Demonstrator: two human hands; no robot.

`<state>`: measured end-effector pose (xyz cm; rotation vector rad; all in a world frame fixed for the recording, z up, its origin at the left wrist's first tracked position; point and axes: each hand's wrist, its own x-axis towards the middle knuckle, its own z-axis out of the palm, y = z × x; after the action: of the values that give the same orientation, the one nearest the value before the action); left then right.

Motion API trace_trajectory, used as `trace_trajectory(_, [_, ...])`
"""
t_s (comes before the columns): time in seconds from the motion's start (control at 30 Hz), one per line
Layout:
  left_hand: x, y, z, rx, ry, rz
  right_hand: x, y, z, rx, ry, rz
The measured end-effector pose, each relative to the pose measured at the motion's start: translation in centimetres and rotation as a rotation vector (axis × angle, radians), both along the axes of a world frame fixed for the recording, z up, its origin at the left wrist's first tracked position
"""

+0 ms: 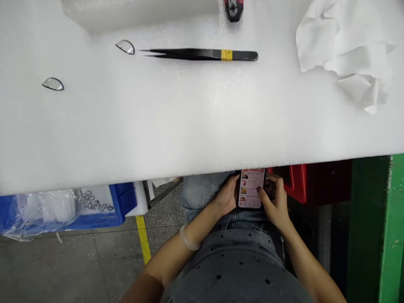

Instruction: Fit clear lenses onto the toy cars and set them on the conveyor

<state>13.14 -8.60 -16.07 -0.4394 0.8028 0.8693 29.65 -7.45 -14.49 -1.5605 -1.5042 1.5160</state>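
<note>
A smartphone with a lit screen of small pictures and text rows is held over my lap, just below the table's front edge. My left hand is closed round its left side, some fingers hidden behind it. On the other side, my right hand grips the right edge, its thumb lying on the screen. The top of the phone is cut off by the table edge. Black tweezers with a yellow band lie on the white foam surface, away from both hands. Two small clear lens-shaped pieces with dark rims, one nearer and one farther, rest to their left.
Crumpled white cloth or paper lies at the right of the foam. A red and black tool end shows at the top. Below the table are a blue bin with plastic bags and dark-rimmed pieces, a red bin and a green post.
</note>
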Motion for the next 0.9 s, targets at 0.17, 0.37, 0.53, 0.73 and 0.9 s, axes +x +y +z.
trace_trajectory(0.17, [0.0, 0.2, 0.0, 0.017, -0.006, 0.014, 0.5, 0.4, 0.5, 0.075, -0.03, 0.09])
trace_trajectory(0.37, [0.0, 0.2, -0.1, 0.06, 0.015, 0.004, 1.8, 0.8, 1.1, 0.106, 0.034, 0.265])
trace_trajectory(0.53, [0.0, -0.1, -0.4, 0.09, -0.002, -0.005, 2.4, 1.0, 1.0, 0.083, 0.024, 0.231])
trace_trajectory(0.73, [-0.1, 0.0, -0.4, 0.027, 0.023, -0.014, 2.3, 0.8, 0.7, 0.117, -0.004, 0.237])
trace_trajectory(0.9, [-0.1, -0.1, -0.3, 0.008, 0.04, 0.007, 2.5, 0.9, 0.4, 0.092, 0.012, 0.22])
